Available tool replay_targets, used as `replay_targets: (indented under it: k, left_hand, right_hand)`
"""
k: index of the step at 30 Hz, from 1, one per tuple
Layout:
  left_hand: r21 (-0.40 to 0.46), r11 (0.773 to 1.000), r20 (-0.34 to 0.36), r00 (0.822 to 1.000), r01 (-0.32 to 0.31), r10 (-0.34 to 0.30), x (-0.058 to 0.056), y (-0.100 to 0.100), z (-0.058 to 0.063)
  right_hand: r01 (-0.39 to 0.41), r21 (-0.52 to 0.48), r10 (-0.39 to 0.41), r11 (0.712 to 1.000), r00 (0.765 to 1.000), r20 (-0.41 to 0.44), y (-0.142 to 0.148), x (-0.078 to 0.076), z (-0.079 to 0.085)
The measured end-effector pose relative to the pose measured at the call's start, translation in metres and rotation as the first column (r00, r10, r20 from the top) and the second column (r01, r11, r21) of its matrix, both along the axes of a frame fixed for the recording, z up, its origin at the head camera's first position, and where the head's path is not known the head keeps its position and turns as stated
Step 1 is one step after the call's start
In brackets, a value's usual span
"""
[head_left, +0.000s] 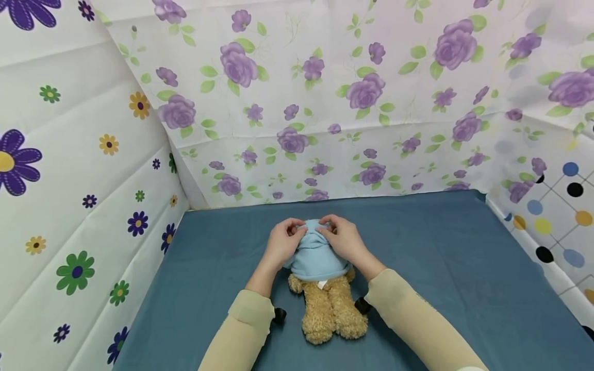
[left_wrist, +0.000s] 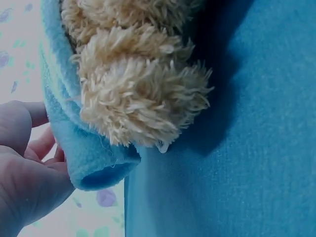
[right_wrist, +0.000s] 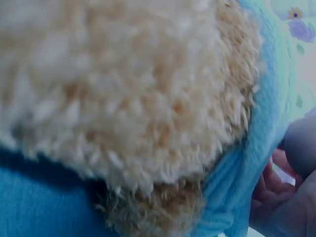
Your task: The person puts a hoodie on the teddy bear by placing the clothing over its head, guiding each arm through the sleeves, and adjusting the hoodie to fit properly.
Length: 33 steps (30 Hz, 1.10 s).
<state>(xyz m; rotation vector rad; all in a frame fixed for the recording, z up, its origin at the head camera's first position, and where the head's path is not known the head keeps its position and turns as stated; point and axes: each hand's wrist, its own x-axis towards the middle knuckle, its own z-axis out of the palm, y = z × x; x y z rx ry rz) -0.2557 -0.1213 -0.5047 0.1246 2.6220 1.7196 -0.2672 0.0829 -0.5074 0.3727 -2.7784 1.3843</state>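
Observation:
A curly tan teddy bear (head_left: 320, 309) lies on the table, legs toward the camera. Over its upper body is a light blue fleece doll top (head_left: 315, 263), which hides the head. My left hand (head_left: 283, 242) pinches the fabric at the far end of the top, on the left. Opposite it, my right hand (head_left: 347, 239) pinches the same bunched end between thumb and fingers. In the left wrist view a sleeve (left_wrist: 98, 163) with an open cuff hangs beside a furry paw (left_wrist: 143, 98). Blurred fur (right_wrist: 123, 89) fills much of the right wrist view.
A blue-grey cloth (head_left: 431, 242) covers the table. Behind it hangs a white sheet with purple roses (head_left: 292, 140). A flower-patterned sheet (head_left: 106, 206) borders the left side, and a dotted one (head_left: 557, 226) the right. A small white tag (head_left: 322, 284) shows below the top's hem.

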Motion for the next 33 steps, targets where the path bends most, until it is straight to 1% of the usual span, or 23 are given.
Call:
replay_targets:
  k: [3, 5, 11, 14, 16, 19, 21, 23, 25, 27, 28, 30, 33]
  left_hand:
    - [-0.018, 1.000, -0.015, 1.000, -0.011, 0.011, 0.000, 0.002, -0.001]
    - [-0.009, 1.000, -0.012, 1.000, -0.010, 0.010, 0.001, 0.004, -0.002]
    - [0.071, 0.997, 0.050, 0.999, 0.010, -0.013, 0.009, 0.008, 0.000]
    - [0.104, 0.994, 0.062, 0.997, 0.040, -0.047, 0.014, 0.009, 0.001]
    - [0.138, 0.989, 0.069, 0.995, 0.057, -0.067, 0.016, 0.009, 0.001]
    - [0.191, 0.979, 0.067, 0.994, 0.070, -0.085, 0.016, 0.007, -0.003]
    - [0.221, 0.972, 0.059, 0.994, 0.074, -0.089, 0.014, 0.005, -0.006]
    - [0.239, 0.967, 0.046, 0.994, 0.087, -0.101, 0.013, 0.004, -0.009]
    - [0.271, 0.955, 0.034, 0.991, 0.118, -0.132, 0.012, 0.002, -0.011]
    - [0.298, 0.940, 0.013, 0.984, 0.168, -0.180, 0.012, -0.001, -0.013]
    - [0.304, 0.931, -0.006, 0.978, 0.201, -0.209, 0.012, -0.003, -0.013]
    - [0.300, 0.914, -0.050, 0.961, 0.275, -0.273, 0.012, -0.007, -0.016]
    - [0.246, 0.896, -0.119, 0.929, 0.368, -0.349, 0.011, -0.011, -0.018]
  right_hand:
    - [0.020, 0.070, -0.015, 0.997, 0.997, -0.074, -0.006, 0.002, 0.001]
    - [0.029, 0.094, -0.021, 0.995, 0.996, -0.086, -0.009, 0.004, 0.001]
    - [0.046, 0.128, -0.037, 0.991, 0.997, -0.070, -0.017, 0.006, -0.004]
    - [0.036, 0.111, -0.032, 0.993, 0.999, -0.031, -0.017, 0.006, -0.006]
    - [0.016, 0.056, -0.018, 0.998, 1.000, 0.024, -0.014, 0.006, -0.007]
    - [-0.025, -0.077, 0.033, 0.997, 0.994, 0.099, -0.010, 0.006, -0.009]
    - [-0.064, -0.184, 0.089, 0.981, 0.987, 0.132, -0.006, 0.006, -0.011]
    - [-0.119, -0.273, 0.164, 0.955, 0.976, 0.145, -0.002, 0.006, -0.014]
    - [-0.165, -0.331, 0.228, 0.929, 0.960, 0.161, 0.002, 0.005, -0.016]
    - [-0.196, -0.366, 0.274, 0.910, 0.945, 0.176, 0.006, 0.005, -0.016]
    - [-0.202, -0.362, 0.281, 0.910, 0.943, 0.181, 0.007, 0.004, -0.015]
    - [-0.216, -0.335, 0.287, 0.917, 0.941, 0.181, 0.008, 0.003, -0.013]
    - [-0.241, -0.269, 0.289, 0.933, 0.944, 0.158, 0.007, 0.001, -0.009]
